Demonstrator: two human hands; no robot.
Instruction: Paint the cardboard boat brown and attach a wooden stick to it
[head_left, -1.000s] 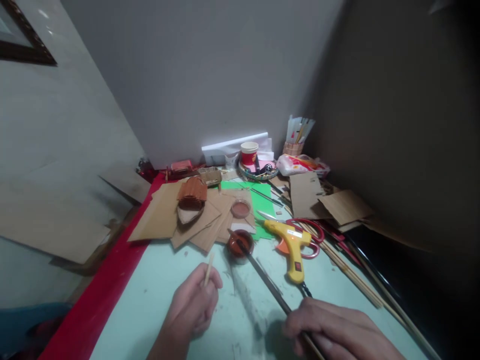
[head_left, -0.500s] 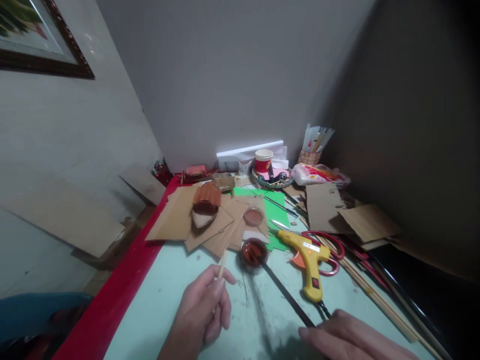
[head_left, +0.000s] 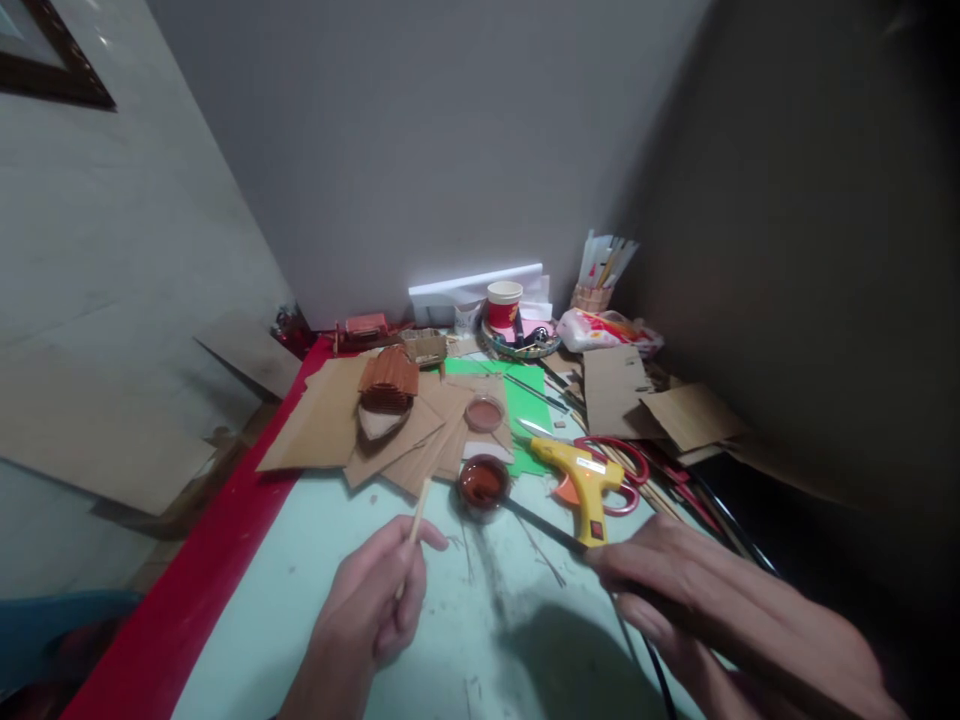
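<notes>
Hanging at upper left, a brown picture frame point(head_left: 60, 75) shows only in part. Below it, a red strip point(head_left: 187, 590) runs along the left edge of the pale green tabletop point(head_left: 255, 610). Overlapping cardboard sheets point(head_left: 319, 420) come next, and a miniature boat point(head_left: 388, 385) with a reddish-brown corrugated roof sits on them. Nearer, the left hand point(head_left: 382, 590) pinches a thin wooden stick point(head_left: 421, 512) between thumb and fingers, its free end pointing up and away. To the right of the stick stands a small pot of brown paint point(head_left: 484, 482), with a shallow round dish point(head_left: 484, 413) just behind it. A dark-handled paintbrush point(head_left: 551, 531) slants from the pot's right rim down to the right hand point(head_left: 727, 610), whose thumb and fingers are closed around the handle; the bristles cannot be made out. Beyond that hand lies a yellow glue gun point(head_left: 589, 475), overlapping red-handled scissors point(head_left: 636, 460). Farther right, a bent piece of cardboard point(head_left: 694, 415) lies near the dark wall.
</notes>
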